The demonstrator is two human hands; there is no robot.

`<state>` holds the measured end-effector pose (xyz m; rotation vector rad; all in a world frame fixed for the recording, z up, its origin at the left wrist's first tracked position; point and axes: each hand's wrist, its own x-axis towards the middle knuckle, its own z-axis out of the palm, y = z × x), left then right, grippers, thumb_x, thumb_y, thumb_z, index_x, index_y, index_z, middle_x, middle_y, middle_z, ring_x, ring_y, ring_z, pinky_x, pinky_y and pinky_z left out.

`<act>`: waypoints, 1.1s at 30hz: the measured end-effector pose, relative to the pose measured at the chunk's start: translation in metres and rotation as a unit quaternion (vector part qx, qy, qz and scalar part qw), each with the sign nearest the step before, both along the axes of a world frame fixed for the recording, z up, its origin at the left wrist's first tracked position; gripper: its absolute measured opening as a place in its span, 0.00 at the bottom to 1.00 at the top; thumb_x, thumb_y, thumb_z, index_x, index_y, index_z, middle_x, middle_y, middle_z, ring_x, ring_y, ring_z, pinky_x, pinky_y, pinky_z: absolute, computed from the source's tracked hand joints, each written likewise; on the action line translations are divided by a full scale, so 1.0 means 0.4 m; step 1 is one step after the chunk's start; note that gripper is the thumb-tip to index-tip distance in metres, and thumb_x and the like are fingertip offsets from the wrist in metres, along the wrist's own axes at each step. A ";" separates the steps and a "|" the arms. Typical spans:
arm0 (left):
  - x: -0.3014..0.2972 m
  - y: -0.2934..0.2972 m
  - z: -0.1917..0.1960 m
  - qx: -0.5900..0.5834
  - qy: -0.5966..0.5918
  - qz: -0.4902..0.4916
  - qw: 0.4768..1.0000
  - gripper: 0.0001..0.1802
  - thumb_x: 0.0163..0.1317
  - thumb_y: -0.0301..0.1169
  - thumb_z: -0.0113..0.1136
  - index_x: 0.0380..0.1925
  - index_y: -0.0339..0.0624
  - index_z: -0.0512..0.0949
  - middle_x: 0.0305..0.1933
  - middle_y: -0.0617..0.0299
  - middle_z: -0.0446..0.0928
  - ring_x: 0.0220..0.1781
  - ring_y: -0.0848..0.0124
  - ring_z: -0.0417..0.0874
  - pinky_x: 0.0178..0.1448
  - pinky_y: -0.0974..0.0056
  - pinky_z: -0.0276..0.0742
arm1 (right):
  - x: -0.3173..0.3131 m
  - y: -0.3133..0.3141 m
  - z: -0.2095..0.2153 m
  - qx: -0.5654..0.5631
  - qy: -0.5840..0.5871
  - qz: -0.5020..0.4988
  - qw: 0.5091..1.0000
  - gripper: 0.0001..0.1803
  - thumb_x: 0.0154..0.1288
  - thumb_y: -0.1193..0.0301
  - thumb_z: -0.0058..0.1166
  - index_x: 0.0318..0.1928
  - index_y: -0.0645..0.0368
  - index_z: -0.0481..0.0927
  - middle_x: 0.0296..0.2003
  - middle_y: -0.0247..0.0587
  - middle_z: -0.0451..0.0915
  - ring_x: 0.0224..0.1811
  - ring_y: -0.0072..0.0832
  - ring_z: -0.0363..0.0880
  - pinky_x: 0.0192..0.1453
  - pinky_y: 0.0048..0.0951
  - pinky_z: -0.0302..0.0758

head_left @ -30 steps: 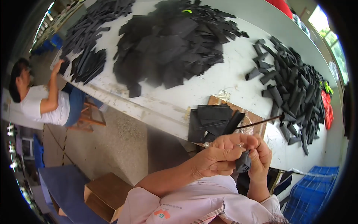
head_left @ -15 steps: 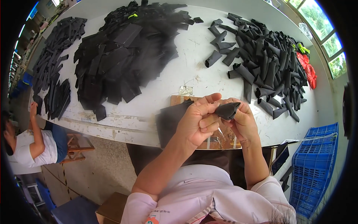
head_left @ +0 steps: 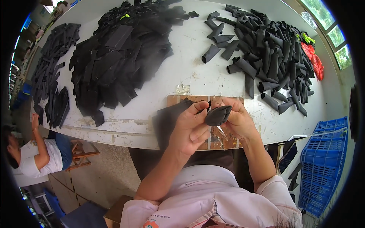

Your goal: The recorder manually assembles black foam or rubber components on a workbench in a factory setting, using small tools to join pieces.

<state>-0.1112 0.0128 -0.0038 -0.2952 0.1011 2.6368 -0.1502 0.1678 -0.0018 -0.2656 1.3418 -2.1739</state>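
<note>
My left hand (head_left: 190, 127) and my right hand (head_left: 237, 119) are both closed on one small black fabric piece (head_left: 217, 115), folded into a rounded tube shape, held just above the near table edge. Under my hands lies a brown board (head_left: 178, 100) with a short stack of flat black pieces (head_left: 169, 117) on its left side. A large heap of flat black pieces (head_left: 114, 57) covers the table's left middle. A heap of rolled black pieces (head_left: 270, 53) lies at the right.
The white table (head_left: 190, 72) spans the view. More black strips (head_left: 49, 87) lie at its far left end, where another person (head_left: 34, 155) sits. A blue plastic crate (head_left: 323, 159) stands at my right. Red cloth (head_left: 313, 62) lies at the table's far right.
The view has swung left to right, so the table now sits centred. My hands have lifted the black piece from beside the stack and folded it into a tube between the fingers.
</note>
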 end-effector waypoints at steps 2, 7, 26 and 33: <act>0.010 0.017 0.004 -0.166 0.050 0.037 0.984 0.08 0.58 0.24 0.49 0.39 0.39 0.68 0.26 0.60 0.73 0.09 0.84 0.58 0.11 0.79 0.52 | 0.006 -0.003 0.002 0.020 0.014 -0.027 0.999 0.11 0.58 0.64 0.51 0.28 0.60 0.73 0.23 0.27 0.70 0.20 0.09 0.62 0.20 0.09 0.58; 0.011 0.032 0.062 -0.576 0.222 0.211 0.758 0.12 0.57 0.25 0.52 0.40 0.33 0.69 0.30 0.60 0.74 0.24 0.77 0.71 0.29 0.75 0.67 | -0.018 0.018 0.007 0.134 0.127 0.005 0.983 0.15 0.64 0.61 0.43 0.27 0.60 0.71 0.18 0.26 0.65 0.19 0.12 0.58 0.21 0.15 0.57; 0.007 0.024 0.010 -0.501 0.328 0.215 0.771 0.09 0.54 0.21 0.53 0.36 0.32 0.71 0.40 0.53 0.74 0.44 0.68 0.74 0.50 0.67 0.67 | 0.022 0.022 0.014 0.418 0.510 -0.073 0.748 0.10 0.43 0.72 0.58 0.20 0.60 0.69 0.19 0.37 0.69 0.21 0.35 0.71 0.22 0.34 0.67; -0.042 0.050 0.111 -0.480 0.409 0.190 0.752 0.10 0.51 0.29 0.60 0.29 0.33 0.74 0.32 0.55 0.77 0.39 0.65 0.76 0.44 0.65 0.71 | 0.015 0.025 0.065 0.357 0.544 -0.109 0.751 0.09 0.44 0.74 0.55 0.29 0.61 0.72 0.23 0.40 0.72 0.21 0.36 0.72 0.21 0.32 0.68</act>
